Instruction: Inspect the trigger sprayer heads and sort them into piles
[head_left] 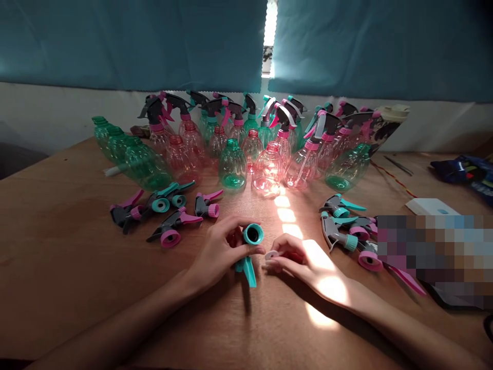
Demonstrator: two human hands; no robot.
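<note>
In the middle of the wooden table, my left hand (221,246) is closed round a spray trigger head (248,270) with a teal lever and collar. The open collar faces up towards me, dark inside. Just to its right, my right hand (304,259) pinches a small white washer (271,254) between thumb and fingers, apart from the collar. Left of my hands lie several loose trigger heads (179,223) in grey, pink and teal. More loose trigger heads (339,231) lie to the right.
Pink and green clear bottles (233,164) stand in rows behind, many with trigger heads fitted. Green bottles (148,164) lean at the left. A white box (433,206) and dark blue packet (468,174) are at right, near a blurred-out patch. Blue curtains (134,46) hang behind.
</note>
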